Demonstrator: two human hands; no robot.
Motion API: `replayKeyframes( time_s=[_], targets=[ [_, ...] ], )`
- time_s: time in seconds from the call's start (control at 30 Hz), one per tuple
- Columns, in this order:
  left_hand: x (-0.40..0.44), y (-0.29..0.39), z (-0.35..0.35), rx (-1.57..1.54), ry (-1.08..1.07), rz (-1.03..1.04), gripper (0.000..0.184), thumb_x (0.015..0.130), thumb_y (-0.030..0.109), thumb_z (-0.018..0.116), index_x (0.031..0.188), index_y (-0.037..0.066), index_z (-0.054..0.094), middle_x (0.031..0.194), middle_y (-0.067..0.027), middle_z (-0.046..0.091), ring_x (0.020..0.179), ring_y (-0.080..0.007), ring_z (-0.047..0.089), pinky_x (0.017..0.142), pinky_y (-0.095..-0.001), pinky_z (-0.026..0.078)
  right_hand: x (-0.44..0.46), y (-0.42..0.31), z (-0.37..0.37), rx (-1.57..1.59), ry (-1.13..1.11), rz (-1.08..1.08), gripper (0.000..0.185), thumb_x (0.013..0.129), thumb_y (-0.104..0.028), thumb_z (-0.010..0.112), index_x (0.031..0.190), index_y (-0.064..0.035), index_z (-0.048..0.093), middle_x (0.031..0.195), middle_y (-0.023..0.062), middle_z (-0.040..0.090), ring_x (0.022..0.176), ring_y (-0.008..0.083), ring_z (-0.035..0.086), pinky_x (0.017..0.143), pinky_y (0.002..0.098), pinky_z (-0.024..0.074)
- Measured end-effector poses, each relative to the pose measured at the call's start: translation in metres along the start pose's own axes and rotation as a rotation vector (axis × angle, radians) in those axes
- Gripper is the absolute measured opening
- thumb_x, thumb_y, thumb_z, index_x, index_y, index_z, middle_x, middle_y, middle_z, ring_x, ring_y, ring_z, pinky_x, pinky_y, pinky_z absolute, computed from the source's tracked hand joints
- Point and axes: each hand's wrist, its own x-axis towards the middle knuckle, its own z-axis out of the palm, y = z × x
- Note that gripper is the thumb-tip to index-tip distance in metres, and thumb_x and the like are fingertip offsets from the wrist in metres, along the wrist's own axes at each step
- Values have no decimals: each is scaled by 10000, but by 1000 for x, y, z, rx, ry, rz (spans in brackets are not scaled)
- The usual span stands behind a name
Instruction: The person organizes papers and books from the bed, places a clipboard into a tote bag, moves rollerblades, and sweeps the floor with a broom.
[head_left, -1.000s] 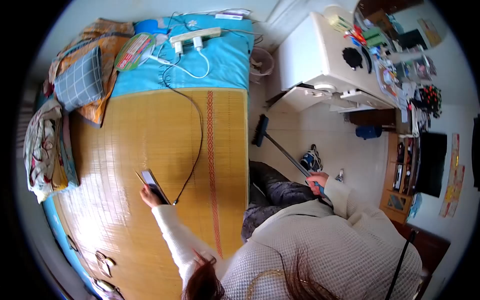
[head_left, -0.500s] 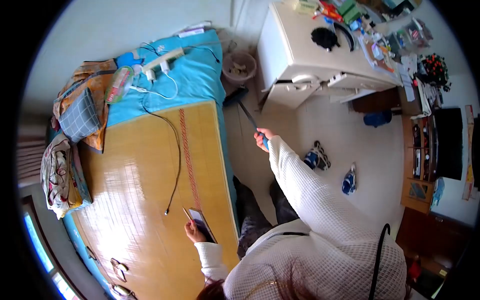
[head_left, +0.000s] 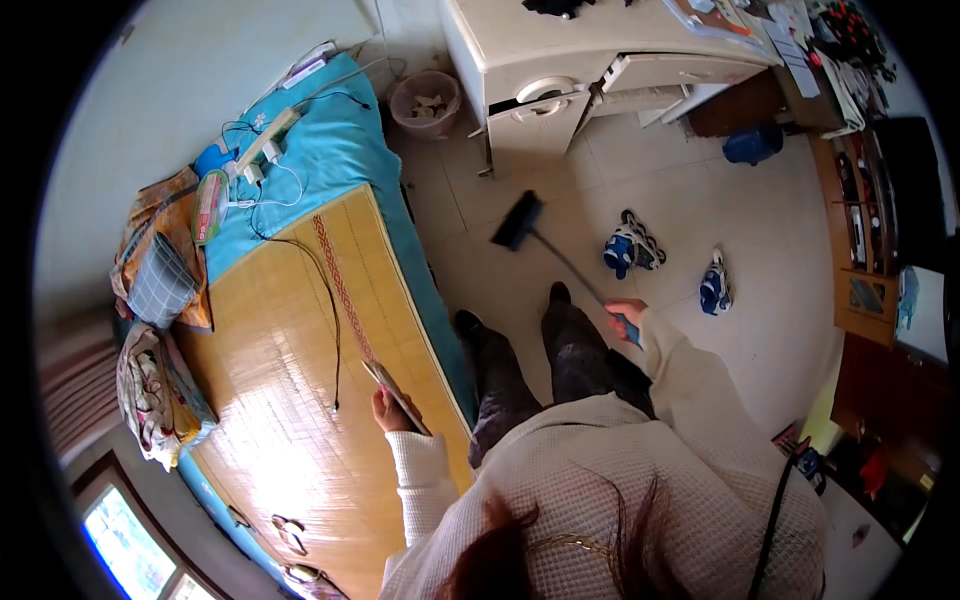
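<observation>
1. Bed (head_left: 345, 150): landmark. Far end = the end with the power strip (head_left: 268, 138); right side = floor side.
2. Cabinet (head_left: 545, 35): right of the bed's far end, door hanging ajar.
3. Broom (head_left: 569, 265): off the bed's right side, over the floor. Long axis runs diagonally: head forward and nearer the bed, handle end back and farther from it. Head sits crosswise to the handle, clear of the bed. Bristles touching floor or not: can't tell.
4. Bin (head_left: 422, 127): just off the bed's far right corner, scraps inside.
5. Near skate (head_left: 630, 247): on the floor, farther from the bed than the broom head. Far skate (head_left: 715, 287): farther out again.
6. Right hand (head_left: 627, 313): right of the bed, fingers wrapped round the broom's handle end, no gap visible. Broom head lies ahead of it, bedward. This is the nearer hand.
7. Left hand (head_left: 391, 411): over the bed's right part, closed on a phone (head_left: 402, 400), well apart from the broom. Phone is tilted, almost edge-on; contact with the bed unclear.
</observation>
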Motion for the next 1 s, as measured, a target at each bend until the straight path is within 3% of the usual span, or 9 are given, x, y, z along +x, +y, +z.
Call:
replayKeyframes(
  time_s=[0.07,0.23,0.37,0.43,0.57,0.7,0.77,0.9,1.0],
  targets=[
    [4,3,7,42,-29,59,116,805,211,379,829,97,382,416,-33,367,262,-113,321,211,-224,256,-6,24,-22,-151,144,-172,164,699,-100,461,859,-66,454,460,56,376,344,123,341,305,262,263],
    [38,-22,-11,98,-133,220,146,797,225,401,824,83,391,434,-38,396,288,-115,354,228,-224,281,-66,37,-8,-110,125,-73,291,705,-91,448,995,-102,424,461,45,364,343,118,335,317,257,273],
    [33,-28,-17,169,-130,297,148,795,216,402,835,74,400,458,-49,430,300,-119,374,253,-220,310,-49,24,30,-138,-220,-129,325,733,-105,449,1051,-106,381,482,36,368,356,102,325,330,248,269],
    [8,-16,-6,247,-66,227,133,781,162,462,774,29,460,579,41,419,501,-38,354,463,-154,303,-15,13,64,-171,-360,-165,421,735,-116,454,1129,-118,304,482,43,370,364,106,330,335,251,268],
    [-14,-25,-12,276,-20,340,130,781,157,461,778,27,464,591,37,431,521,-37,369,470,-157,312,80,-12,147,-108,-346,-316,139,732,-130,452,849,-84,392,453,44,367,340,119,355,312,264,287],
    [-38,-44,-13,188,40,340,120,796,138,422,816,22,445,531,20,424,434,-43,357,402,-150,303,136,-49,194,-381,-221,-432,205,717,-122,444,915,-119,394,466,44,388,346,118,363,296,271,296],
    [-52,-60,-25,208,81,307,117,793,133,422,814,20,444,535,15,434,425,-47,371,401,-157,323,147,-52,199,-115,28,-321,260,707,-115,444,961,-137,388,450,37,380,344,115,365,281,265,292],
    [-78,-89,-13,36,203,183,69,786,98,438,775,32,455,552,43,421,464,-28,364,418,-147,290,135,-42,144,-475,-102,-293,418,688,-55,460,1091,-131,377,608,49,462,367,120,387,344,244,379],
    [-89,-109,-2,103,212,172,92,784,114,446,756,29,465,558,32,430,462,-33,363,421,-151,292,105,-23,98,-512,-206,-143,350,695,-79,454,1037,-128,399,477,41,395,338,116,370,310,263,332]
  ],
)
